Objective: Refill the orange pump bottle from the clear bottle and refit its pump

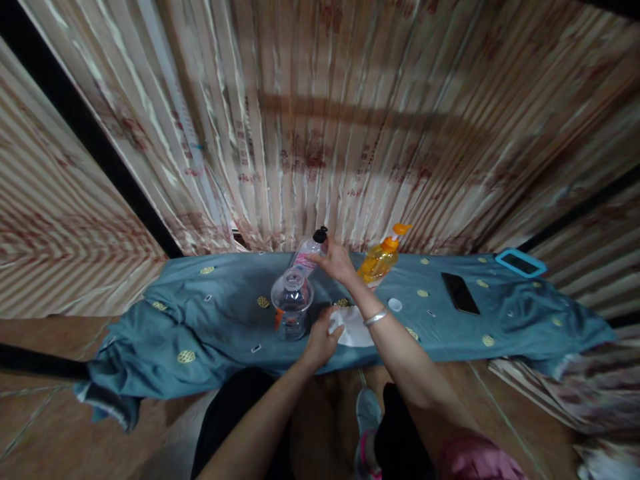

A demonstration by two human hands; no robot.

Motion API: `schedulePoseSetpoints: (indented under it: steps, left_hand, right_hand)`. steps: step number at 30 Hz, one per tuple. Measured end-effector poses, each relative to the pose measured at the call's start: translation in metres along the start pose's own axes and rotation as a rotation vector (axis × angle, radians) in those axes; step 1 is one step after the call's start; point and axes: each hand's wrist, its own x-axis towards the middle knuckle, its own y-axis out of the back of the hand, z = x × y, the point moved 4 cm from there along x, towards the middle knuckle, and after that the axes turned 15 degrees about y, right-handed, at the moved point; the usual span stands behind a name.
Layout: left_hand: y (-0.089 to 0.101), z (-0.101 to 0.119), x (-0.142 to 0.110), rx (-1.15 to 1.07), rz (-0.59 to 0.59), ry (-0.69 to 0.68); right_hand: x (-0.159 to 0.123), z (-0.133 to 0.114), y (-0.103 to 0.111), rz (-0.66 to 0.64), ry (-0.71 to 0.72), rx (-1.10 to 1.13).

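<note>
We see the right grip point(339, 261) closed around the upper part of a clear bottle point(303, 261) with a black pump top and pink print, its thumb across the front; we cannot tell whether the bottle's base touches the tabletop point(235, 333). The left grip point(321, 339) lies nearer the body than the right one and pinches a thin white sheet point(356, 328), which spreads out to its right, partly under the right forearm. We cannot tell whether the sheet is paper or cloth.

Just left of the left grip, and slightly farther from us, stands a see-through container point(291, 319) with a wide flared rim and an orange patch on its side. It overlaps the lower part of the black-topped bottle in our view. To the right of the right grip, near but apart from it, we find a yellow bottle point(379, 265) with an orange pump. A small white disc point(395, 305) lies right of both grips, just beyond the silver bracelet point(376, 317). Well off to the right of the grips lie a dark phone point(460, 293) and, farther still, a blue-framed object point(521, 263).
</note>
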Motion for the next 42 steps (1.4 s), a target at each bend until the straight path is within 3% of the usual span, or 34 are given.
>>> schedulePoseSetpoints:
  steps: [5, 10, 15, 19, 24, 32, 38, 42]
  left_hand:
    - [0.001, -0.012, 0.009, 0.398, 0.049, -0.036]
    - [0.000, -0.014, 0.016, 0.557, 0.079, -0.094]
    - [0.001, -0.010, 0.021, 0.548, 0.106, -0.105]
    - [0.006, -0.010, 0.020, 0.533, 0.141, -0.103]
    - [0.010, -0.014, 0.017, 0.529, 0.180, -0.090]
    - [0.006, -0.017, 0.023, 0.518, 0.197, -0.085]
    - [-0.009, -0.009, 0.036, 0.529, 0.156, -0.069]
    - [-0.006, -0.003, 0.036, 0.532, 0.146, -0.057]
  right_hand:
    - [-0.065, -0.019, 0.076, 0.136, -0.061, -0.100]
    - [-0.130, -0.020, 0.109, 0.151, -0.159, -0.148]
    - [-0.160, 0.000, 0.103, 0.116, -0.205, -0.125]
    - [-0.164, 0.012, 0.087, 0.078, -0.205, -0.097]
    - [-0.161, 0.008, 0.073, 0.039, -0.177, -0.059]
    - [-0.162, 0.014, 0.077, 0.067, -0.222, -0.052]
    - [-0.163, 0.016, 0.079, 0.085, -0.236, -0.055]
    - [-0.162, 0.017, 0.080, 0.093, -0.243, -0.037]
